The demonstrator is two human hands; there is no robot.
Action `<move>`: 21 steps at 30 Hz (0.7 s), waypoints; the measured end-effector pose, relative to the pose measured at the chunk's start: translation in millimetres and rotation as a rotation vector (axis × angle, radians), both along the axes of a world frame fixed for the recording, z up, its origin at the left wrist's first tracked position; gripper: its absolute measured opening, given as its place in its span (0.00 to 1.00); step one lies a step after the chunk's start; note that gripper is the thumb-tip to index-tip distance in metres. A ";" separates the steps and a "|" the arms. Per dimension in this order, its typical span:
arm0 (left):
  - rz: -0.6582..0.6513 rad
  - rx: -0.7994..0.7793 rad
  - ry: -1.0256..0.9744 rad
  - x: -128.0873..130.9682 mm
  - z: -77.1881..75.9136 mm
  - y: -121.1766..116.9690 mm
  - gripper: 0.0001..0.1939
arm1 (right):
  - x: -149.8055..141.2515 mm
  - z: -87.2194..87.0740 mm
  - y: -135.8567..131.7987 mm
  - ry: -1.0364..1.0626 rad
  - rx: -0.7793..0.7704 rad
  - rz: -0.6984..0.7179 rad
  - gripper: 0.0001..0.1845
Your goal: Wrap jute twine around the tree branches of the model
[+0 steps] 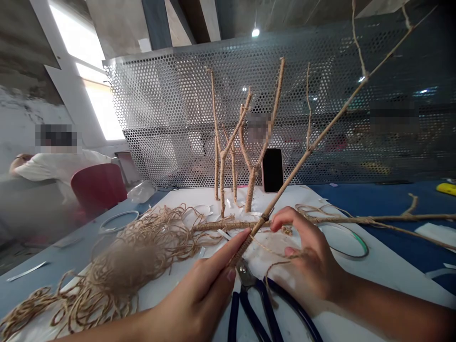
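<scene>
My left hand (203, 294) grips the lower end of a long slanting branch (302, 159), its fingers laid along a section bound with twine. The branch rises to the upper right and has thin side twigs. From the binding, a strand of jute twine (265, 247) runs to my right hand (313, 256), whose index finger and thumb are curved apart. The twine passes at this hand's inner fingers, partly hidden, and its loose end hangs below. Beneath the hands lie scissors (244, 273) with large navy loop handles, their blades hidden by my left hand and the branch.
A tangled heap of twine (142, 251) covers the left side. Twine-wrapped branches (251, 190) stand upright behind, near a phone (272, 170) against a perforated metal screen (171, 118). A wrapped branch (384, 219) lies across the table. Tape rings (359, 249) lie around. A person sits at left.
</scene>
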State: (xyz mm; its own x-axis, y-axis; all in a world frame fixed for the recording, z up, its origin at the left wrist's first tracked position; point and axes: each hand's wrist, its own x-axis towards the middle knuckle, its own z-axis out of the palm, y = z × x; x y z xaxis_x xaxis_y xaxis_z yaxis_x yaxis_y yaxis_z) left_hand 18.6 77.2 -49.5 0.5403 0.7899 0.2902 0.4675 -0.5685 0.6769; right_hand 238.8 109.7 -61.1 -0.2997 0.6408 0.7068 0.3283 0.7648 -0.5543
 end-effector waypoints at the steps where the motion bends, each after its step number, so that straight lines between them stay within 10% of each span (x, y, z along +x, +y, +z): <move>1: 0.004 0.004 -0.007 0.1 -0.3 -0.1 0.24 | -0.2 0.0 -2.4 -0.009 0.017 0.009 0.12; 10: -0.022 0.021 0.003 -0.3 -4.1 1.4 0.25 | -7.8 -7.7 -5.4 -0.338 0.594 0.048 0.27; 21: 0.003 -0.020 -0.004 -2.4 -7.5 2.8 0.24 | -8.9 -12.3 2.8 -0.200 0.340 0.049 0.16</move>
